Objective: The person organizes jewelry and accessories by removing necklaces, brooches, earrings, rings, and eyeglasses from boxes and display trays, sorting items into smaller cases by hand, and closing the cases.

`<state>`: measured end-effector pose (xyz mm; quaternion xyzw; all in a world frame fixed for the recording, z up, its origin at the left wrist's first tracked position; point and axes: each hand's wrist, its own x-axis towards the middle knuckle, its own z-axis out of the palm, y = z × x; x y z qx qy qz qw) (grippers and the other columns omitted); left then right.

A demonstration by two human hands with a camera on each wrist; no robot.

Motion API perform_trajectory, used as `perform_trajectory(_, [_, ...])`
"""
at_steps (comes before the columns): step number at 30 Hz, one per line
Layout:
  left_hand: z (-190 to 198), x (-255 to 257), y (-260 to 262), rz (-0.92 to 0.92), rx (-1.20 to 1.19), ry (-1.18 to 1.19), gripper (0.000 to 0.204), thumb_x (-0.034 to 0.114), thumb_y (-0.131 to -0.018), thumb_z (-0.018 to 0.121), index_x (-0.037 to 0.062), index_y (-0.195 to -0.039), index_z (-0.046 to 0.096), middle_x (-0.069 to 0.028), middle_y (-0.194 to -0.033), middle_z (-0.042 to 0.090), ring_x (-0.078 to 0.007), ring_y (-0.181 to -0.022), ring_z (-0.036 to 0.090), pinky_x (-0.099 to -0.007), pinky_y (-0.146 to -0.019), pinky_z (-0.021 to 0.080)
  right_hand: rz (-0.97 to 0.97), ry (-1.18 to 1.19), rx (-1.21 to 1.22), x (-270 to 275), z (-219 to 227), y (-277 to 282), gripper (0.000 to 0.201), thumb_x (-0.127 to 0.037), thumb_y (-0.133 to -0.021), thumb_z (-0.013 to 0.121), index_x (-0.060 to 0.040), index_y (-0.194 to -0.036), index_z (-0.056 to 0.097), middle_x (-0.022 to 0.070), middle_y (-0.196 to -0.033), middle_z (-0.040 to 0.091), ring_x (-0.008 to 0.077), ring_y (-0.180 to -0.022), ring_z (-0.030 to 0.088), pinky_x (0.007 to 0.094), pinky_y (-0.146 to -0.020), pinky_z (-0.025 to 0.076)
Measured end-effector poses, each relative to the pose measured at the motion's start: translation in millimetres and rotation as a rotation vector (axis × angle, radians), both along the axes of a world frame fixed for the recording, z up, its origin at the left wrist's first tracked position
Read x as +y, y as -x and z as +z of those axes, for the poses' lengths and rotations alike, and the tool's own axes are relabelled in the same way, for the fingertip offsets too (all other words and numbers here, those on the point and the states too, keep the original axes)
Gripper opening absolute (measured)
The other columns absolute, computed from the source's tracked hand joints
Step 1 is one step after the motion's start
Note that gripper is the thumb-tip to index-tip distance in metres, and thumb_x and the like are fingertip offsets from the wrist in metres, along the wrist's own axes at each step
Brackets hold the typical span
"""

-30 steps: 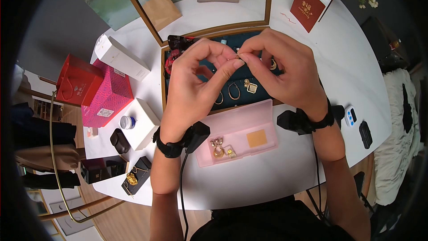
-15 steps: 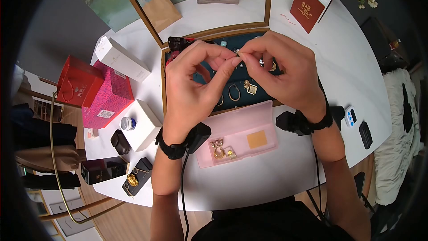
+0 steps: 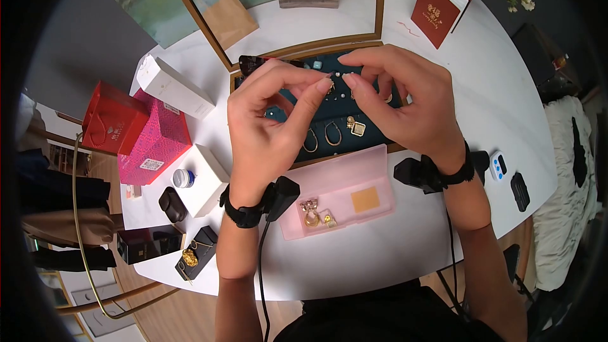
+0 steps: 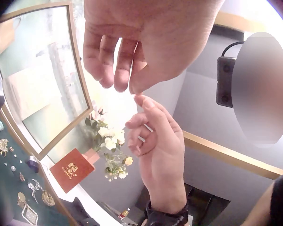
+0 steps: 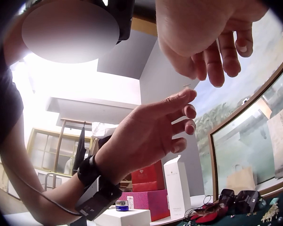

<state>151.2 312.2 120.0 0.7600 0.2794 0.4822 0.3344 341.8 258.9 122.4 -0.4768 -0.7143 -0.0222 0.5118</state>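
The left hand (image 3: 269, 126) is raised over the jewelry box (image 3: 320, 159), thumb and index finger pinched together. A tiny thin item (image 5: 187, 86) shows at its fingertips in the right wrist view; what it is cannot be told. Just to the right, the right hand (image 3: 405, 104) hovers with thumb and index finger apart and nothing visible between them. Behind the hands, the box's dark green lining carries hoop earrings (image 3: 333, 133), a gold square-pendant piece (image 3: 357, 128) and small studs, partly hidden by the hands.
A pink case (image 3: 335, 218) holding jewelry lies in front of the box. White boxes (image 3: 200, 180), a pink patterned box (image 3: 155, 142) and a red bag (image 3: 114, 117) stand left. The box's glass lid (image 3: 381, 6) is raised; a red book (image 3: 437, 11) stands behind right.
The fingertips of the two hands, together before, have separated. The right thumb and index finger have spread apart, and the left hand has shifted slightly left.
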Motion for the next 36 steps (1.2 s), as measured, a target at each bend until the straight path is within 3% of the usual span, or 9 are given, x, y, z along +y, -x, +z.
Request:
perform_trajectory(2, [-1,0,0,-0.003,0.007,-0.007,0.009,0.004,-0.087,0.076,-0.0012,-0.092,0.071,-0.0041,-0.089,0.068,-0.0079,-0.079,0.06,-0.0206,-0.07,0.046,-0.002,0.004,0.002,-1,0,1,0.018,-0.016,-0.083,0.076,-0.0122,-0.1,0.07,-0.0008,-0.069,0.064,0.0124,-0.051,0.053,0.0258,-0.047,0.041])
perform_trajectory(4, [-4,2,-2,0.0,-0.06,-0.001,0.007,0.009,-0.087,0.075,0.0025,-0.089,0.074,-0.0022,-0.08,0.066,-0.0079,-0.072,0.059,-0.0211,-0.057,0.042,-0.005,0.006,0.002,-1,0,1,0.019,-0.016,-0.083,0.076,-0.0123,-0.101,0.07,-0.0009,-0.069,0.064,0.0124,-0.051,0.052,0.0259,-0.047,0.041])
perform_trajectory(8, [-5,1,-1,0.02,-0.021,0.11,0.01,0.012,-0.093,0.07,0.0026,-0.092,0.072,-0.0033,-0.085,0.068,-0.0078,-0.075,0.059,-0.0214,-0.059,0.043,-0.024,-0.004,-0.02,0,0,-1,0.019,-0.015,-0.083,0.075,-0.0128,-0.101,0.07,-0.0008,-0.069,0.064,0.0124,-0.05,0.052,0.026,-0.046,0.041])
perform_trajectory(13, [-5,1,2,-0.127,-0.131,0.245,0.019,0.019,-0.104,0.054,0.0028,-0.098,0.062,-0.002,-0.093,0.064,-0.0072,-0.08,0.058,-0.02,-0.061,0.044,-0.021,-0.022,-0.016,0,0,-1,0.019,-0.015,-0.082,0.075,-0.013,-0.1,0.07,-0.0007,-0.068,0.064,0.0123,-0.05,0.052,0.0259,-0.046,0.041])
perform_trajectory(20, [-10,9,9,-0.28,-0.291,0.329,0.025,0.023,-0.107,0.047,0.0012,-0.099,0.057,-0.0063,-0.087,0.058,-0.0127,-0.079,0.062,-0.0244,-0.054,0.048,-0.034,0.017,-0.011,-2,1,1,0.019,-0.014,-0.082,0.076,-0.0125,-0.1,0.071,0.0,-0.068,0.063,0.013,-0.05,0.052,0.0259,-0.047,0.041])
perform_trajectory(22, [-7,8,7,-0.284,-0.267,0.329,0.018,0.018,-0.106,0.05,0.0041,-0.103,0.059,-0.0008,-0.095,0.062,-0.0055,-0.08,0.055,-0.0194,-0.058,0.044,-0.035,0.017,-0.007,-1,2,2,0.019,-0.014,-0.082,0.076,-0.0124,-0.1,0.071,0.0002,-0.068,0.063,0.0131,-0.05,0.052,0.0259,-0.047,0.042])
perform_trajectory(27, [-4,4,5,-0.163,-0.23,0.3,0.014,0.012,-0.098,0.065,0.0,-0.102,0.069,-0.0035,-0.097,0.069,-0.0058,-0.078,0.059,-0.0182,-0.058,0.045,-0.035,0.025,-0.023,-1,1,1,0.017,-0.014,-0.083,0.075,-0.0117,-0.099,0.071,0.0002,-0.067,0.062,0.0132,-0.051,0.053,0.026,-0.047,0.042])
perform_trajectory(29, [-5,7,6,-0.111,-0.194,0.151,0.01,0.008,-0.094,0.069,-0.0008,-0.098,0.072,-0.0084,-0.09,0.07,-0.01,-0.07,0.063,-0.0214,-0.052,0.048,-0.036,0.027,-0.029,-2,2,1,0.017,-0.014,-0.083,0.075,-0.0118,-0.099,0.071,0.0,-0.067,0.062,0.0131,-0.051,0.053,0.026,-0.047,0.042])
perform_trajectory(36, [-5,7,9,-0.102,-0.239,0.173,0.011,-0.001,-0.083,0.077,0.0008,-0.094,0.077,-0.0053,-0.084,0.072,-0.0065,-0.071,0.06,-0.0176,-0.057,0.043,-0.027,0.018,-0.014,-1,1,2,0.017,-0.014,-0.083,0.076,-0.0119,-0.099,0.071,-0.0004,-0.067,0.061,0.0129,-0.05,0.052,0.0258,-0.046,0.042])
